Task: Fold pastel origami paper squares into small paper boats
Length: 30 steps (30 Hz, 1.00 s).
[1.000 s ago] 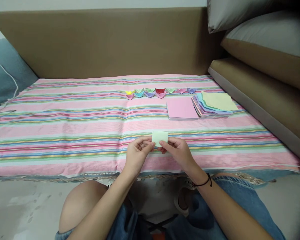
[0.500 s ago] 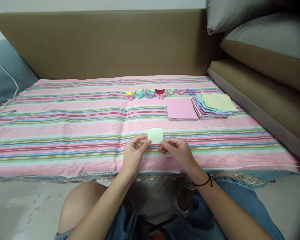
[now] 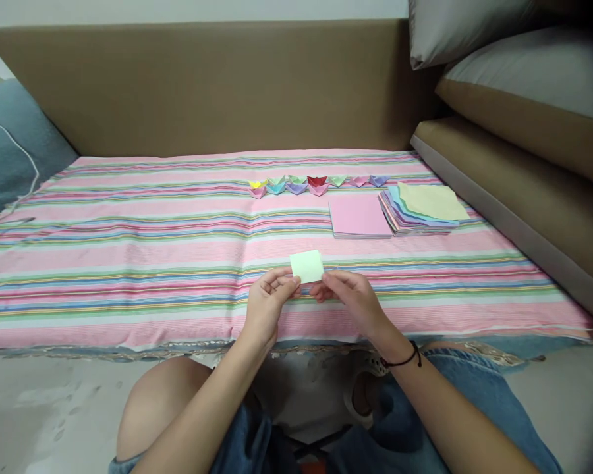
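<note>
A small folded piece of pale green paper [image 3: 307, 266] is held up between both hands, slightly tilted with its right side higher. My left hand [image 3: 271, 296] pinches its lower left corner between thumb and fingers. At the lower right corner, my right hand [image 3: 350, 293] grips the paper the same way, its other fingers curled behind. Beyond the hands stand several small folded paper boats [image 3: 317, 182] in two rows, in yellow, green, blue, purple, pink and red.
A stack of pink square paper [image 3: 360, 217] lies beside a fanned pile of coloured sheets [image 3: 431, 201] with cream on top. A striped cloth [image 3: 128, 263] covers the seat. Cushions [image 3: 514, 178] are piled at the right. A white cable [image 3: 22, 155] runs along the left.
The pale green paper has tilted a little, its right side rising. Both hands have shifted only slightly and keep their hold on it.
</note>
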### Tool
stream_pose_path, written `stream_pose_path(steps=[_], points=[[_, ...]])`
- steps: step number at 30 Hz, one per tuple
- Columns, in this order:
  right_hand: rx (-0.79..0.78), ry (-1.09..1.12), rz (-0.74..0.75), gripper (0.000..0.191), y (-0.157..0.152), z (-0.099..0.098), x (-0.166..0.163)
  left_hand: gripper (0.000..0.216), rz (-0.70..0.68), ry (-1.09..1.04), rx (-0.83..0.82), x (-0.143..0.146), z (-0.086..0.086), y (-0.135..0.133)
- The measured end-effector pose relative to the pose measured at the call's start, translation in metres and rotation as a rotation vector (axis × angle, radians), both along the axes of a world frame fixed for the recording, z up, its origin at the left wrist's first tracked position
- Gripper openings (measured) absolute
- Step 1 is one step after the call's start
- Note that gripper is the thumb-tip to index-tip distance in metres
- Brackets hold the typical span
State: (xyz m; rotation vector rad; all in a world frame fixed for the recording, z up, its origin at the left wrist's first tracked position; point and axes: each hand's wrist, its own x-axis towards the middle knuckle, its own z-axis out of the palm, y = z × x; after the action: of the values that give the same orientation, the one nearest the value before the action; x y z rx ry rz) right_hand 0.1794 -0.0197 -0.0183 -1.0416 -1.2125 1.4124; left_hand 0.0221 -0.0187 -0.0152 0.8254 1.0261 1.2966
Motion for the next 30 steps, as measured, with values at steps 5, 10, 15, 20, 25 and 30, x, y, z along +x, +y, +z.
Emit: stream_pose_path(steps=[5,10,15,20,25,30], points=[[0.062,-0.071,-0.071,0.026,-0.0006,-0.0004,0.0011,0.026,-0.079,0.036,0.02,0.0026,0.0015,-0.0028],[0.069,-0.089,-0.125,0.016,0.0012,-0.0028,0.0018,0.041,-0.197,0.068,0.019,0.0045,-0.0005,-0.0046],[0.072,-0.126,-0.067,0.016,0.0003,-0.0021,0.0018,0.041,-0.286,0.135,0.028,0.0066,-0.0038,-0.006],[0.116,-0.193,-0.06,0.018,-0.0004,-0.0031,0.0042,0.028,-0.381,0.23,0.11,0.006,-0.001,-0.0042],[0.162,-0.255,-0.074,0.021,0.0006,-0.0071,0.0049,0.02,-0.351,0.432,0.175,0.0026,0.0009,-0.0027],[0.161,-0.247,-0.085,0.023,0.0003,-0.0058,0.0026,0.022,-0.257,0.529,0.242,0.0016,0.003,-0.0026]])
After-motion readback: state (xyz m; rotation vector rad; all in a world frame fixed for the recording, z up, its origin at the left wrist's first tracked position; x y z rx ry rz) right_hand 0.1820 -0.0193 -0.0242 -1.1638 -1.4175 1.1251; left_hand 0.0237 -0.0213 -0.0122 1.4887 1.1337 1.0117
